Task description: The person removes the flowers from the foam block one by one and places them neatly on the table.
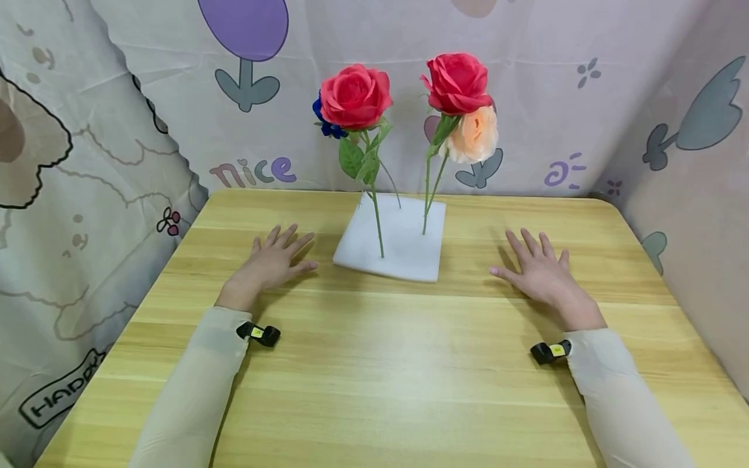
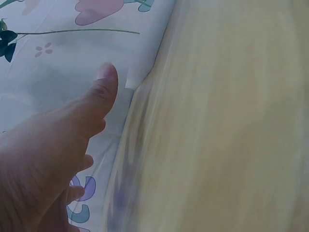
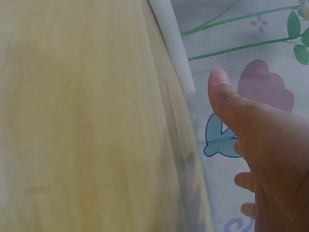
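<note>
A white foam block (image 1: pixel 404 250) lies on the table between the hands, with flower stems standing upright in it. On the left is a red rose (image 1: pixel 355 96) with a blue flower (image 1: pixel 329 122) partly hidden behind it. To the right, a second red rose (image 1: pixel 458 83) overlaps a peach flower (image 1: pixel 475 135). My left hand (image 1: pixel 270 261) is spread over the table left of the block, fingers straight and holding nothing. Mirroring it on the right side, my right hand (image 1: pixel 541 272) also has its fingers spread and holds nothing. Both wrist views show the thumb extended.
The wooden table (image 1: pixel 374 377) runs back to a patterned curtain (image 1: pixel 363 162), which also hangs along the left and right sides. A small black camera sits on each sleeve cuff, the left camera (image 1: pixel 259 333) and the right camera (image 1: pixel 551 352).
</note>
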Tool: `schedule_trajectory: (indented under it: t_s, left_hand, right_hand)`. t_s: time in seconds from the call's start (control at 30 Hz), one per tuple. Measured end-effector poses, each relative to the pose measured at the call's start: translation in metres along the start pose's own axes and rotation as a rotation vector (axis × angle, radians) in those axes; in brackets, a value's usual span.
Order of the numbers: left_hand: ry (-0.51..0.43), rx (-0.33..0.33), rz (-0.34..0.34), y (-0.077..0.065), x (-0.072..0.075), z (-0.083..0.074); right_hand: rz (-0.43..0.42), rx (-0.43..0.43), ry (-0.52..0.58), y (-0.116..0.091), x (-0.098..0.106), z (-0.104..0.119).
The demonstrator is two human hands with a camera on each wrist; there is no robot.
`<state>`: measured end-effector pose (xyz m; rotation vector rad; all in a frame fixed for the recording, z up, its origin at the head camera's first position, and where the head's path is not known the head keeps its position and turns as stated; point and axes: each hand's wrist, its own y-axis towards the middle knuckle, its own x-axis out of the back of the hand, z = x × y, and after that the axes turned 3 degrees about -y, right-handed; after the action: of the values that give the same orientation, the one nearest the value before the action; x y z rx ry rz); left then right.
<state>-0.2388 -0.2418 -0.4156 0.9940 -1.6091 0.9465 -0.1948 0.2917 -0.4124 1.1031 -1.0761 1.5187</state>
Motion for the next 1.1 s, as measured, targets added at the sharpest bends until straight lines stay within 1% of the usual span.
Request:
schedule_trajectory:
  t_s: [0.1,0.2,0.33,0.53,0.7,0.8,0.93,1.1]
  left_hand:
    - [-0.002,-0.012,0.009,0.002,0.001,0.000]
    - [-0.006,-0.028,0.034,0.005,0.000,0.001]
    - [-0.007,-0.057,0.033,0.011,0.003,0.000]
    - [-0.016,-0.118,0.006,0.026,0.005,-0.003]
    - [-0.069,-0.162,0.000,0.038,0.007,-0.009]
    - [-0.100,-0.177,0.004,0.044,0.008,-0.013]
    - [-0.113,-0.188,0.007,0.052,0.006,-0.017]
    - [-0.136,-0.196,0.017,0.062,0.003,-0.022]
  right_hand:
    - [-0.001,0.006,0.004,0.001,0.002,0.002]
    - [-0.005,0.027,0.015,-0.001,0.002,0.005]
    - [-0.031,0.095,0.037,0.002,0.002,0.016]
    - [-0.057,0.194,0.032,0.015,-0.001,0.038]
    - [-0.062,0.242,0.030,0.026,-0.003,0.054]
    - [-0.068,0.272,0.018,0.031,-0.006,0.062]
    - [-0.073,0.306,0.014,0.038,-0.010,0.072]
    - [-0.070,0.324,0.034,0.046,-0.013,0.084]
